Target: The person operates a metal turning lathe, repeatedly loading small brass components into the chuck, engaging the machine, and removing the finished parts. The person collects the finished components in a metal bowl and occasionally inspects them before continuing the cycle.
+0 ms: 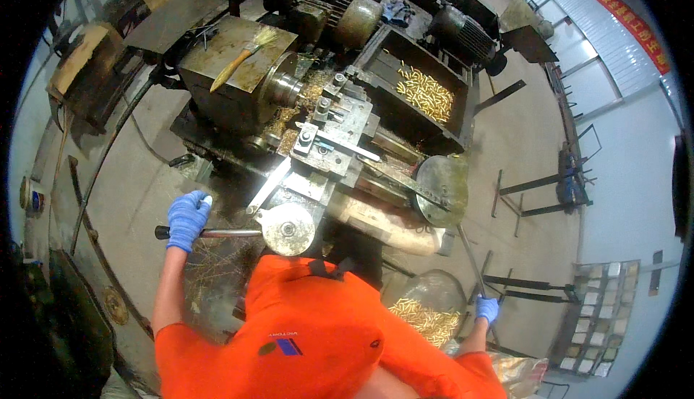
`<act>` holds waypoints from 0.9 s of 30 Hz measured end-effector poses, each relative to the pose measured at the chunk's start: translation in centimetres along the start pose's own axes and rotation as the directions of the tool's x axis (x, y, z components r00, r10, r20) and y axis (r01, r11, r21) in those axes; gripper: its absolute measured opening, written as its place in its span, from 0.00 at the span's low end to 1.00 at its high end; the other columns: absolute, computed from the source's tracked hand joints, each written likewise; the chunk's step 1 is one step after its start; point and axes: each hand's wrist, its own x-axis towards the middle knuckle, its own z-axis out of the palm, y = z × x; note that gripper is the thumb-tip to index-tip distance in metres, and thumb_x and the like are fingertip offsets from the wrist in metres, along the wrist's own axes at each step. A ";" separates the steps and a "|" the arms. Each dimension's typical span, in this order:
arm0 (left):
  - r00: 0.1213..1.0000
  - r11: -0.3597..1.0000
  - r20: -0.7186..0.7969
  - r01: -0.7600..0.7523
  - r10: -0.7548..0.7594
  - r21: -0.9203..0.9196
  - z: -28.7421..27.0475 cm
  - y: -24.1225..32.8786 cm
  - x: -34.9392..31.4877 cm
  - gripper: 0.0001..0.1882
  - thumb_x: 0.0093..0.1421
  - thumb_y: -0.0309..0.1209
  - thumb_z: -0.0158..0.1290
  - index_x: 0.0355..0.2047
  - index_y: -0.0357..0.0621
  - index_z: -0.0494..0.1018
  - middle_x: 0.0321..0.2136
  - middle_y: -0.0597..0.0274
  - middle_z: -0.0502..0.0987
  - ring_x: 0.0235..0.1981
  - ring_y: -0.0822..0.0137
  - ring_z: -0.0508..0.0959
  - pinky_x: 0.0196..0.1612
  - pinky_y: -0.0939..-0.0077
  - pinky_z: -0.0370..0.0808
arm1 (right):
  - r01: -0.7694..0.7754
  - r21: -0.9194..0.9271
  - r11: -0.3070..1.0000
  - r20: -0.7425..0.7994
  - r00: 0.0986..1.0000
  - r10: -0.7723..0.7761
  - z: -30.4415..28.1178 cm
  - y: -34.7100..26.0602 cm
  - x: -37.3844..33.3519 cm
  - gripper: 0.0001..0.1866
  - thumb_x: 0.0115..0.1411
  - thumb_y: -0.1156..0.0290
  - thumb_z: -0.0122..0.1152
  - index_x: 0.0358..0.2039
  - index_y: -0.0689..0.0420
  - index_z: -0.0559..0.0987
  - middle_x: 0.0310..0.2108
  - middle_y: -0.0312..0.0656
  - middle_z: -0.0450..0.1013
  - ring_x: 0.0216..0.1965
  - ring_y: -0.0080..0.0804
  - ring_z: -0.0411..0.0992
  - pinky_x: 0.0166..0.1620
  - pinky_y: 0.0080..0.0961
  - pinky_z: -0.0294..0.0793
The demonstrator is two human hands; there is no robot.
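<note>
My left hand, in a blue knit glove, is closed at the outer end of a metal lever. A black knob shows just beyond it, and the lever runs to a round metal hub on the front of a small lathe. At the lower right my right hand, gloved too, wraps around a long thin metal lever that slants down from beside a round plate. Between the two levers lies the tool slide, with clamped tool bits facing the chuck; brass shavings lie under the chuck.
A wooden-handled brush rests on the headstock. Many small brass pieces fill part of a metal trough at the back. More brass pieces lie in a basin near my right arm. Metal stands are at the right.
</note>
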 end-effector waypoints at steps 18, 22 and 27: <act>1.000 1.000 0.008 -0.001 0.001 -0.013 -0.6 0.9 0.1 0.12 0.54 0.39 0.52 0.30 0.43 0.76 0.25 0.51 0.77 0.28 0.53 0.77 0.33 0.62 0.72 | -0.056 0.056 0.997 0.034 0.998 0.054 1.3 0.8 -1.9 0.30 0.43 0.46 0.60 0.32 0.66 0.78 0.35 0.58 0.74 0.40 0.49 0.73 0.44 0.38 0.71; 0.999 0.999 -0.010 -0.031 0.031 -0.018 -0.3 0.6 0.2 0.12 0.54 0.38 0.53 0.30 0.42 0.77 0.25 0.50 0.77 0.26 0.53 0.77 0.31 0.64 0.73 | -0.074 0.017 0.997 0.031 0.997 0.073 2.3 1.2 -1.8 0.30 0.42 0.45 0.64 0.34 0.62 0.77 0.36 0.54 0.74 0.39 0.47 0.74 0.43 0.38 0.72; 1.000 1.000 -0.008 -0.002 0.002 0.005 -0.8 1.0 0.0 0.12 0.55 0.39 0.51 0.29 0.45 0.76 0.24 0.52 0.77 0.27 0.53 0.76 0.33 0.61 0.72 | -0.054 0.048 0.997 0.051 0.997 0.051 0.8 0.5 -3.6 0.28 0.45 0.49 0.57 0.32 0.67 0.78 0.35 0.59 0.74 0.40 0.49 0.73 0.44 0.37 0.71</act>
